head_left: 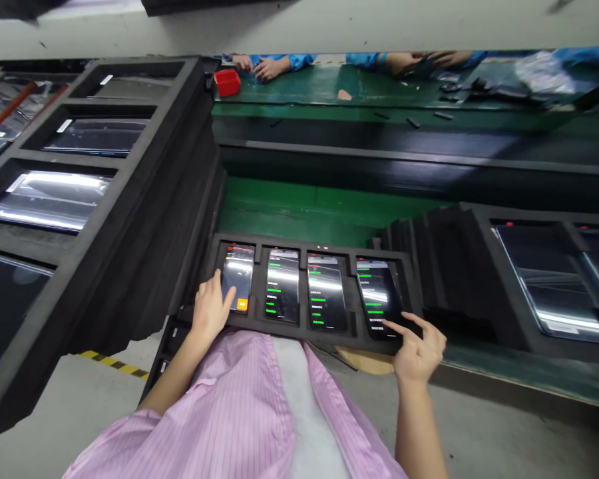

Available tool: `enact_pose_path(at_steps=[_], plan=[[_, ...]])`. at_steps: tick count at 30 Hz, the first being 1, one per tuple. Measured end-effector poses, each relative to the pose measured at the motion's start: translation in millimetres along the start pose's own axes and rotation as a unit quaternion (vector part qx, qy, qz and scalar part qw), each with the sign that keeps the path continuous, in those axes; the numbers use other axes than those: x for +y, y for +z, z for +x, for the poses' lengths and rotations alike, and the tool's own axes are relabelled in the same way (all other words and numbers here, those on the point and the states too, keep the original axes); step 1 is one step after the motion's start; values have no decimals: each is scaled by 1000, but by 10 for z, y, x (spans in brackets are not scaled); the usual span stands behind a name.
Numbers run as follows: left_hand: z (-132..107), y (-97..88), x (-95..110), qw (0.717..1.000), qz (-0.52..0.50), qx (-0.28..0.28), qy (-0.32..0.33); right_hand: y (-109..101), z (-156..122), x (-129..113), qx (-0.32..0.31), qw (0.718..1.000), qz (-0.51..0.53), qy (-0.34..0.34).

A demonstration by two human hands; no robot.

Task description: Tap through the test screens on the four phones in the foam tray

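Observation:
A black foam tray [304,243] lies in front of me with several lit phones in its slots. My left hand [210,311] rests on the leftmost phone [238,274], fingers spread and a fingertip near an orange button on its screen. My right hand [418,349] hovers at the tray's right end, its index finger stretched out to the lower edge of the rightmost phone [378,293], the other fingers loosely curled. Neither hand holds anything. Two more phones [282,285] [325,291] show green text lines between them.
A tall stack of black foam trays [130,199] with dark screens rises on my left. Another tray stack [479,279] stands on the right. Beyond the green bench [309,213], other people's hands in blue sleeves [274,65] work near a red box [227,82].

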State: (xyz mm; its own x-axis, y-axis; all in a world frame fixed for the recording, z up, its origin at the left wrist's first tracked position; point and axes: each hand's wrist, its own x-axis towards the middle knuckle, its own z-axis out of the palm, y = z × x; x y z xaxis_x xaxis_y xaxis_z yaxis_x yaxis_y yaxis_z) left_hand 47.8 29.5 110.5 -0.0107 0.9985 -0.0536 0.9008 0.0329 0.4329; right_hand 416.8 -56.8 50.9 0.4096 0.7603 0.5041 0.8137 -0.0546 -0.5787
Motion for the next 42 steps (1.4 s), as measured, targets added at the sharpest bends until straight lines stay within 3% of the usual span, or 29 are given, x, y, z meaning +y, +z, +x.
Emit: enact_pose_path(at_steps=[3,6,9,12,16,20,27,30,37,42], plan=[[19,53,85,998,-29,-38,-34,5,-1,4,5,1000,-7,-2],[80,66,57,984,-149,-34,-88,7,-3,11,9,1000,-8,2],[125,32,15,941,-300,-6,-156,10,-4,29,4,1000,-11,-2],[121,-2,36,899,-401,1,-175,11,-4,47,-3,1000,-18,-6],[106,-4,94,871,-457,-11,-182,6,-2,40,-4,1000,-19,-9],[140,1,54,867,-452,-18,-208,6,2,25,-2,1000,-20,-8],[111,-31,-139,838,-500,-177,-128,16,-9,48,-4,1000,-25,-12],[101,33,-237,852,-484,-174,-100,14,-15,46,-5,1000,-20,-4],[10,71,-421,925,-354,-116,-79,-13,6,0,0,1000,-18,-8],[-112,-73,-398,983,-171,45,49,12,-26,-120,-7,1000,-23,1]])
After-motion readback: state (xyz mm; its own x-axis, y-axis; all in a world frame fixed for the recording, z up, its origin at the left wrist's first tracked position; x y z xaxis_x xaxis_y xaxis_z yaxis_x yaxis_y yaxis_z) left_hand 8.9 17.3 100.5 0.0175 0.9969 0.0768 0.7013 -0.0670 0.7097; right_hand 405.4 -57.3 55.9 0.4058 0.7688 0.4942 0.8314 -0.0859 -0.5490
